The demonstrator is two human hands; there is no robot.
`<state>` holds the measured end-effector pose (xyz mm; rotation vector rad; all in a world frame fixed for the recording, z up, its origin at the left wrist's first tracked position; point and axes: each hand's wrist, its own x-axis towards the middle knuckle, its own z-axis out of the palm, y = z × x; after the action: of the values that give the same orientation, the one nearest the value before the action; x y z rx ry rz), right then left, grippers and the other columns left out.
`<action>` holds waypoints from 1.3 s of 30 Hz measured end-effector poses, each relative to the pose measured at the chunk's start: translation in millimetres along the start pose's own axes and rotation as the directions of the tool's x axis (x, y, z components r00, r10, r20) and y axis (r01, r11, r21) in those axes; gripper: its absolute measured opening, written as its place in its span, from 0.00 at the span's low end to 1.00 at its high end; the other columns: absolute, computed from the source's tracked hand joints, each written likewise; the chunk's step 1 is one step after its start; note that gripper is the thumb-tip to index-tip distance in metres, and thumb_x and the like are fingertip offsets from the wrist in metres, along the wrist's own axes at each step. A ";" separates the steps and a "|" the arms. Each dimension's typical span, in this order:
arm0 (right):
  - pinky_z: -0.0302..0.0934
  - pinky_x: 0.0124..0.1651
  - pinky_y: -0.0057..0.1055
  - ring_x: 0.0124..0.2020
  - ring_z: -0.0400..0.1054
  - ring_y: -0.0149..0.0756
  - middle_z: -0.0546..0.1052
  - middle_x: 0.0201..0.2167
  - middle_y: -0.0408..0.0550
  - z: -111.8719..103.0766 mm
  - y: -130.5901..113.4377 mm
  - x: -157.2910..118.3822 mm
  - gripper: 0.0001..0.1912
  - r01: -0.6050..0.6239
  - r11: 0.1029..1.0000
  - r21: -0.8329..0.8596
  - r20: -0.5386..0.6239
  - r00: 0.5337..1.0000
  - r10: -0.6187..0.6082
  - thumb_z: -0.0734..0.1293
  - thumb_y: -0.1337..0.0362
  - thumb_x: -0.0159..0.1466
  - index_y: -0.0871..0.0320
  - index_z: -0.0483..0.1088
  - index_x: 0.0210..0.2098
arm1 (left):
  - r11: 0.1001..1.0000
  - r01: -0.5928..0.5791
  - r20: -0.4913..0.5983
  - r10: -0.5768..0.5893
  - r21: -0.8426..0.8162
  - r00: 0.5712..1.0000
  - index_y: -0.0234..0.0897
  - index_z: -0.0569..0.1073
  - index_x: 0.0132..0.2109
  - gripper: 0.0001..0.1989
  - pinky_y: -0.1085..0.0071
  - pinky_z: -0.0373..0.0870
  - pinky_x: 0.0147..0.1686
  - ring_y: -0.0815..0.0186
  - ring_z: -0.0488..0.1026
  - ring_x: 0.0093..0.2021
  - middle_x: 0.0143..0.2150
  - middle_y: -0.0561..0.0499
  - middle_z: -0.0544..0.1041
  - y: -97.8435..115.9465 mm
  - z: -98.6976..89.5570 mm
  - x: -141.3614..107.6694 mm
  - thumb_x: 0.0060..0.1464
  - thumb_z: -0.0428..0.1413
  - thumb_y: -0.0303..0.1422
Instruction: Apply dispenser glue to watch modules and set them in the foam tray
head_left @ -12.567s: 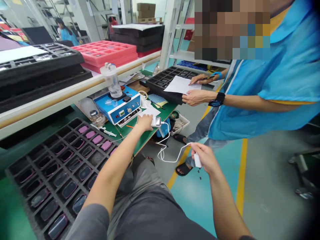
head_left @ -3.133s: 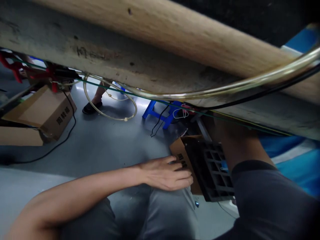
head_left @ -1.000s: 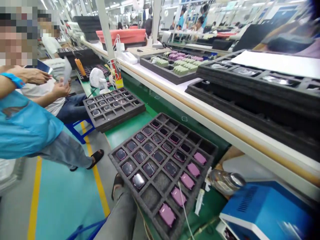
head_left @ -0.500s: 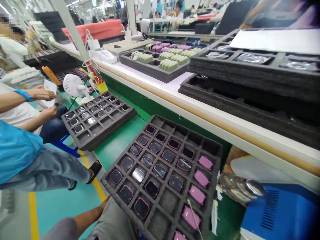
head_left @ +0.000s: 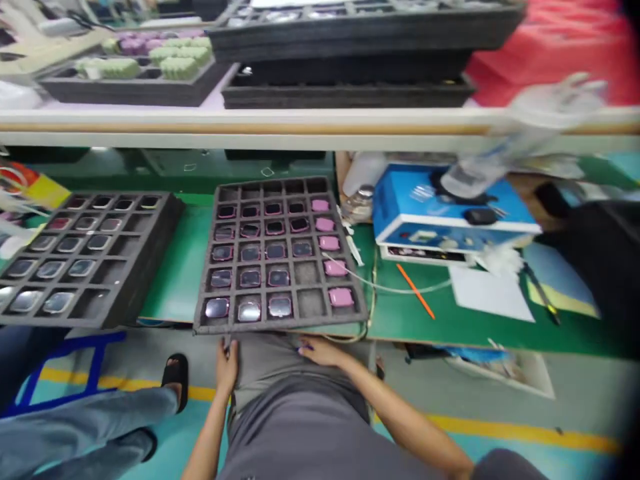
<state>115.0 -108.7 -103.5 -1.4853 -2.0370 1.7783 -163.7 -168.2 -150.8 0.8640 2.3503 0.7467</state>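
Observation:
My left hand [head_left: 227,365] is by my left thigh, just below the front edge of a dark foam tray [head_left: 199,323]. Its thumb and a finger stand apart, with a small dark spot between them that I cannot make out. My right hand [head_left: 323,352] rests on my lap with its fingers bent together, and a small bluish-purple bit shows at the fingertips. In the tray's compartments lie several purple-rimmed watch-like cases with dark screens [head_left: 251,279]. Its right column holds plain pink-purple pieces [head_left: 341,297]. A thin pale tube [head_left: 395,289] crosses the tray's right side.
Another foam tray [head_left: 135,287] with similar pieces stands left, beside a seated person's legs [head_left: 95,420]. To the right are a blue machine [head_left: 450,207], an orange stick [head_left: 416,292], white paper [head_left: 493,293] and a black pen [head_left: 543,293]. A shelf edge [head_left: 300,127] runs above, carrying more trays.
My view has swung right and down. Both my hands and lap now show, the blue machine is in fuller view, and the neighbouring person is mostly out of view.

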 end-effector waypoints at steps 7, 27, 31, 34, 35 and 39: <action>0.73 0.36 0.28 0.31 0.77 0.32 0.83 0.35 0.51 -56.5 3.6 -130.2 0.21 0.232 0.835 0.499 -0.106 0.973 -0.207 0.70 0.48 0.64 0.60 0.78 0.44 | 0.952 -0.306 -0.615 0.223 -0.031 0.757 0.35 0.63 0.60 0.25 0.53 0.72 0.56 0.50 0.71 0.58 0.59 0.35 0.68 47.0 -93.6 -16.3 0.62 0.48 0.44; 0.61 0.21 0.19 0.22 0.64 0.22 0.71 0.26 0.35 -156.9 -71.4 -56.7 0.16 0.818 0.113 0.564 -0.811 0.575 -0.113 0.79 0.54 0.55 0.54 0.74 0.36 | 0.011 -1.000 0.653 0.758 -0.012 0.001 0.38 0.80 0.52 0.17 0.54 0.70 0.58 0.48 0.77 0.56 0.53 0.40 0.82 348.1 12.4 46.1 0.57 0.58 0.37; 0.63 0.22 0.20 0.24 0.67 0.24 0.74 0.26 0.37 -178.5 -85.3 -19.5 0.18 0.811 0.324 0.487 -0.825 0.549 -0.135 0.79 0.54 0.54 0.54 0.79 0.41 | 0.152 -0.982 0.641 0.766 -0.115 0.043 0.38 0.82 0.45 0.13 0.49 0.69 0.58 0.45 0.79 0.50 0.46 0.39 0.84 356.5 19.7 55.6 0.53 0.60 0.33; 0.64 0.22 0.21 0.24 0.68 0.25 0.76 0.26 0.39 -191.3 -80.8 -2.1 0.18 0.809 0.457 0.370 -0.868 0.477 -0.140 0.79 0.54 0.55 0.54 0.80 0.42 | 0.324 -0.924 0.587 0.795 -0.203 0.150 0.37 0.80 0.46 0.12 0.49 0.69 0.58 0.47 0.79 0.50 0.46 0.39 0.83 353.4 27.8 55.4 0.54 0.59 0.32; 0.65 0.23 0.21 0.25 0.68 0.25 0.77 0.28 0.40 -193.9 -78.5 1.5 0.17 0.815 0.488 0.313 -0.892 0.429 -0.144 0.78 0.54 0.56 0.54 0.80 0.42 | 0.389 -0.889 0.564 0.802 -0.243 0.197 0.37 0.79 0.47 0.13 0.51 0.70 0.57 0.50 0.80 0.49 0.47 0.40 0.83 351.4 30.8 53.4 0.55 0.57 0.32; 0.73 0.30 0.25 0.35 0.76 0.29 0.80 0.44 0.45 -194.0 -74.1 9.4 0.12 0.857 0.508 0.091 -0.957 0.216 -0.192 0.74 0.52 0.63 0.52 0.79 0.41 | 0.589 -0.676 0.495 0.789 -0.442 0.364 0.33 0.73 0.52 0.16 0.60 0.77 0.48 0.59 0.81 0.45 0.48 0.40 0.82 346.3 42.4 38.4 0.59 0.54 0.34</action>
<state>180.2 49.2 14.8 -0.8308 -0.9727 0.8190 -20.3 94.9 32.0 1.8149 1.1503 0.7616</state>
